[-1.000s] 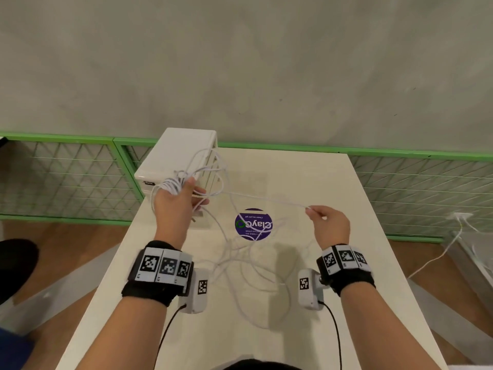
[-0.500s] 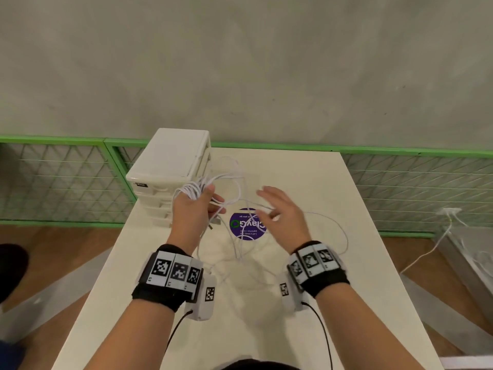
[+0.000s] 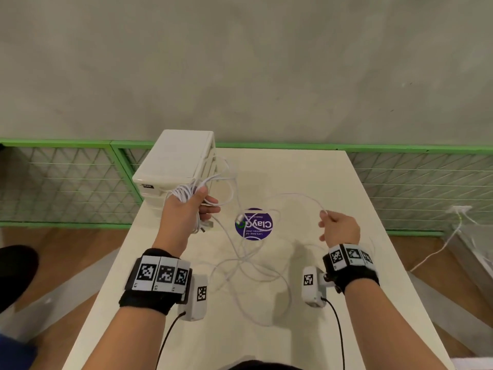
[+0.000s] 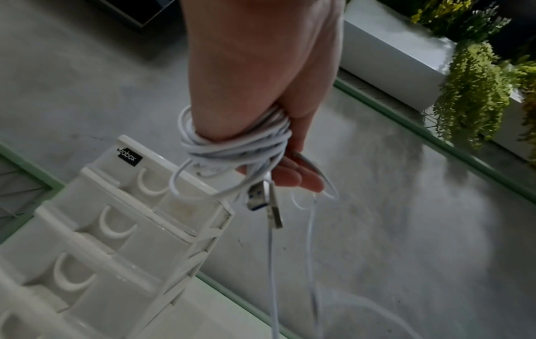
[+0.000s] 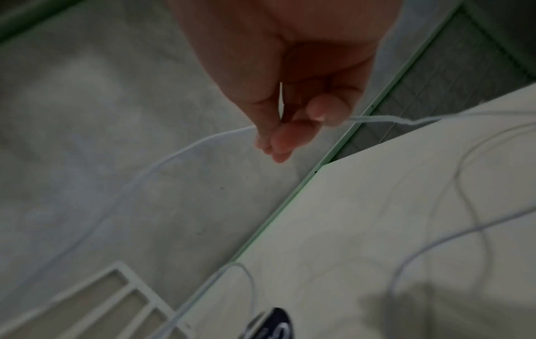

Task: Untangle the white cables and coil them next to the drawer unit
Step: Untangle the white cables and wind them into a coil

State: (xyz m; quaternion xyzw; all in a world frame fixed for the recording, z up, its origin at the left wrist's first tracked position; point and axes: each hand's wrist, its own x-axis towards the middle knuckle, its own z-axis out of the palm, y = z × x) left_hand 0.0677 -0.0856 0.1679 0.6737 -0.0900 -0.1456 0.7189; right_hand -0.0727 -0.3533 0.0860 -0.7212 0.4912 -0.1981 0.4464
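Head view shows a table (image 3: 306, 182) with a drawer unit (image 3: 177, 158) at its 11 o'clock corner. The left hand (image 3: 184, 212) is raised just in front of the unit, fingers curled round a coil (image 3: 184, 193) of white cable wound over the palm. Left wrist view shows the coil (image 4: 232, 146) wrapped round the hand (image 4: 261, 80), with two plugs (image 4: 262, 199) dangling below the fingers (image 4: 298, 176) and strands dropping to the table.

At 3 o'clock from the coil, the right hand (image 3: 338, 228) pinches a single strand (image 3: 301, 194) between thumb and fingertips; that strand arcs back toward the left hand. Right wrist view shows the thumb and fingertips (image 5: 327, 110) closed on the thin strand (image 5: 377, 119), which runs out on both sides of the hand (image 5: 290, 68).

Loose cable (image 3: 256, 265) lies tangled on the table between the wrists, at 6 o'clock from a round sticker (image 3: 254, 225); another plug (image 3: 240, 217) rests on the sticker's edge.
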